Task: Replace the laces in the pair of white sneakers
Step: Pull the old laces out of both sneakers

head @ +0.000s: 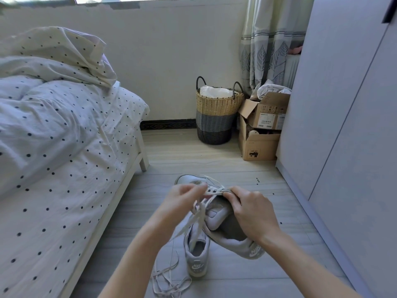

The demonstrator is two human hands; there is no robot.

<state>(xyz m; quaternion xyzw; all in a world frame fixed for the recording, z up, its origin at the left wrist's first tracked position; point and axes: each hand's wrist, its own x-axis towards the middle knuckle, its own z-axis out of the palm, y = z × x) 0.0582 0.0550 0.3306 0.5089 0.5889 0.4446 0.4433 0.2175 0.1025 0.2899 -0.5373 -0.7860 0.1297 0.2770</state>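
Observation:
I hold one white sneaker point(225, 222) up off the floor, toe pointing away from me. My right hand point(251, 214) grips its upper side near the tongue. My left hand point(182, 198) pinches a white lace point(198, 220) that is threaded through the top eyelets; its loose ends hang down, blurred. The second white sneaker point(197, 254) stands on the floor below, heel toward me. A loose lace point(167, 280) lies tangled on the floor beside that shoe.
A bed point(64, 168) with dotted bedding fills the left side. A woven basket point(217, 112) and stacked cardboard boxes point(262, 130) stand by the far wall. A grey wardrobe point(343, 125) runs along the right. The floor point(247, 274) is pale planks.

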